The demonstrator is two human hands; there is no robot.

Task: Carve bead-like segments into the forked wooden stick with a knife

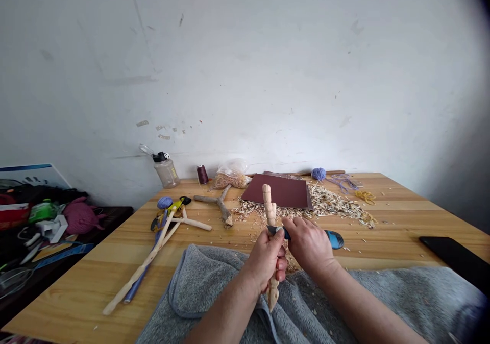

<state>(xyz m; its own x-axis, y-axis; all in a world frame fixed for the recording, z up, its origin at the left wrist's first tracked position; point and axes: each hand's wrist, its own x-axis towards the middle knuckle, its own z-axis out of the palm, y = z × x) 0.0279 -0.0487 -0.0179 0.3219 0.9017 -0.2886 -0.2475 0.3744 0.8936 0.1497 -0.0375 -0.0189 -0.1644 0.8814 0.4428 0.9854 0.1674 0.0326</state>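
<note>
My left hand [268, 263] is wrapped round a peeled, knobbly wooden stick [268, 200], which stands nearly upright above the towel. A short stub juts from its upper part. My right hand [308, 242] grips a carving knife [334, 239] by its blue and black handle, whose end pokes out on the right. The dark blade [272, 229] lies across the stick, just above my left fist. My left thumb presses near the base of the blade. Under both hands spreads a grey towel [209, 272], with small wood chips on it.
Behind my hands, brown sandpaper sheets [279, 188] lie on wood shavings [337, 203]. A forked branch [220, 203], a thread spool [202, 174], a bottle [166, 170] and a plastic bag [231, 173] stand further left. Peeled sticks [141, 270] lie front left, a black phone-like slab [455, 257] right.
</note>
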